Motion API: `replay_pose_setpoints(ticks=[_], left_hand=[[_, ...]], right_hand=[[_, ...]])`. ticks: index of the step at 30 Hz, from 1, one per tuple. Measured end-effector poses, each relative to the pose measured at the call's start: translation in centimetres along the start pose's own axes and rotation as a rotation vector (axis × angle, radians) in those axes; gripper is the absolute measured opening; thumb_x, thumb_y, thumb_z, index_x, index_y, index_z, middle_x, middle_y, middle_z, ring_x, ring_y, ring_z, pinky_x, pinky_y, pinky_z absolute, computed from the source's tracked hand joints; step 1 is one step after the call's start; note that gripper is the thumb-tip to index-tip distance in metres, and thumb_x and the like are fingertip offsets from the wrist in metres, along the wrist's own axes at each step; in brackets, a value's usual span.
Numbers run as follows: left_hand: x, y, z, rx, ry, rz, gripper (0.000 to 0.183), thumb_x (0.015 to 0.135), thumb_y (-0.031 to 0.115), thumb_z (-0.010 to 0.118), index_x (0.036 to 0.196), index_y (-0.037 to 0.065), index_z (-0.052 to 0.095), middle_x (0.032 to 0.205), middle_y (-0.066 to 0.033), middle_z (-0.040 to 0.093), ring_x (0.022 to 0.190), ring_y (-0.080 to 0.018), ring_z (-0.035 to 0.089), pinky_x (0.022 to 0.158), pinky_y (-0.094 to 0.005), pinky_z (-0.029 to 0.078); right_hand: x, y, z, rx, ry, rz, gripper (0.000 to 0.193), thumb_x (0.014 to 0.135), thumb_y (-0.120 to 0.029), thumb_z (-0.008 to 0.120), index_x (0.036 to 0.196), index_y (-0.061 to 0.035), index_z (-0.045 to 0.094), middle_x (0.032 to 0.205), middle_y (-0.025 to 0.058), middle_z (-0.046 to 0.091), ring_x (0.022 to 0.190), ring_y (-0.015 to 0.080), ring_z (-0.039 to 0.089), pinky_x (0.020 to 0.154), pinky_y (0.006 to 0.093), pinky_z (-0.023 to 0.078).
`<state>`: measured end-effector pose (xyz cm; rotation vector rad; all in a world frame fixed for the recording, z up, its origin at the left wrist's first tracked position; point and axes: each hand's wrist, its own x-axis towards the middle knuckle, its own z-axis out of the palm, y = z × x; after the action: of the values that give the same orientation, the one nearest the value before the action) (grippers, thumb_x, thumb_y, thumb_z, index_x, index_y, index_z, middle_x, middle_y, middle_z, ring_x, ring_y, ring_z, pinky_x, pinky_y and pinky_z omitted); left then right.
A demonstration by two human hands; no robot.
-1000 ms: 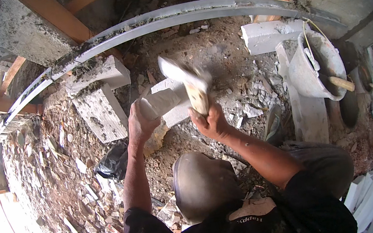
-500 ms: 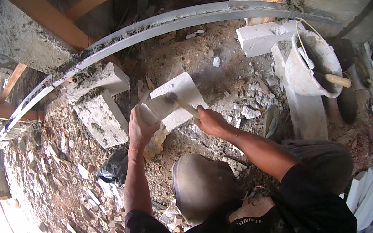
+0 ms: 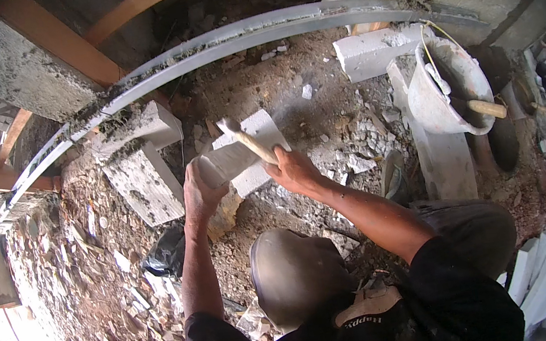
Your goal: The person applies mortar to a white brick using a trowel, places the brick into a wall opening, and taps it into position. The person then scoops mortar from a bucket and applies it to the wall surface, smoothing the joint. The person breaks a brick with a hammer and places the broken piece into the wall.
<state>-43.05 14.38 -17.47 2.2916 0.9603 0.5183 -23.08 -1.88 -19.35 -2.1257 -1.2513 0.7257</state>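
My left hand [image 3: 203, 186] is closed on the near-left end of a pale grey block piece [image 3: 229, 161]. My right hand [image 3: 290, 166] grips the wooden handle of a hammer-like tool [image 3: 255, 145]. Its small head is raised just beyond the block piece, seemingly apart from it; the exact shape of the head is unclear. A larger white block [image 3: 264, 128] lies on the rubble beneath, partly hidden by the held piece and the tool.
More white blocks [image 3: 144, 182] lie to the left, beside a black plastic bag [image 3: 165, 250]. At right, a whitish bucket [image 3: 427, 94] with a wooden-handled tool [image 3: 487, 109] stands by a long block [image 3: 440, 163]. A metal rail [image 3: 199, 52] crosses the far side. Broken rubble covers the ground.
The tool's head has lifted from over the block piece toward the far left, and my right hand has shifted slightly left. My left hand keeps its hold. The view has shifted slightly.
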Motion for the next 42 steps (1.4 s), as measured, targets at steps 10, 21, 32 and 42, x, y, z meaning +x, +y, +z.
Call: replay_pose_setpoints(ticks=[10, 21, 32, 42], left_hand=[[1.0, -0.6, 0.3, -0.012, 0.004, 0.014, 0.082, 0.063, 0.018, 0.085, 0.132, -0.002, 0.046, 0.122, -0.0236, 0.058, 0.112, -0.0404, 0.059, 0.095, -0.0433, 0.048], [0.0, -0.5, -0.2, -0.001, -0.03, -0.003, 0.081, 0.064, 0.02, 0.084, 0.132, -0.002, 0.047, 0.123, -0.0238, 0.058, 0.114, -0.0406, 0.058, 0.097, -0.0441, 0.048], [0.1, -0.9, -0.7, -0.098, 0.045, -0.032, 0.071, 0.065, 0.018, 0.085, 0.124, -0.003, 0.052, 0.109, -0.0189, 0.064, 0.099, -0.029, 0.064, 0.087, -0.0389, 0.052], [7.1, -5.8, -1.6, -0.908, 0.213, -0.742, 0.043, 0.075, 0.031, 0.078, 0.108, 0.006, 0.066, 0.102, -0.0084, 0.064, 0.093, -0.0217, 0.059, 0.079, -0.0368, 0.046]], right_hand=[[1.8, 5.7, 3.0, 0.007, 0.131, -0.008, 0.039, 0.093, -0.032, 0.063, 0.11, 0.0021, 0.053, 0.08, 0.0244, 0.066, 0.069, 0.0433, 0.067, 0.059, 0.0497, 0.052], [0.8, 5.1, 2.3, -0.093, -0.005, 0.022, 0.038, 0.095, -0.034, 0.058, 0.113, -0.0012, 0.053, 0.083, 0.0251, 0.065, 0.076, 0.045, 0.066, 0.066, 0.0508, 0.053], [0.2, 3.6, 0.8, -0.057, -0.136, 0.185, 0.041, 0.092, -0.026, 0.055, 0.123, 0.0005, 0.048, 0.108, 0.0279, 0.064, 0.095, 0.045, 0.065, 0.082, 0.0532, 0.052], [0.0, 10.3, 5.0, -0.358, 0.02, -0.002, 0.066, 0.085, -0.015, 0.059, 0.147, -0.0088, 0.037, 0.123, 0.0251, 0.055, 0.102, 0.0443, 0.062, 0.089, 0.0536, 0.051]])
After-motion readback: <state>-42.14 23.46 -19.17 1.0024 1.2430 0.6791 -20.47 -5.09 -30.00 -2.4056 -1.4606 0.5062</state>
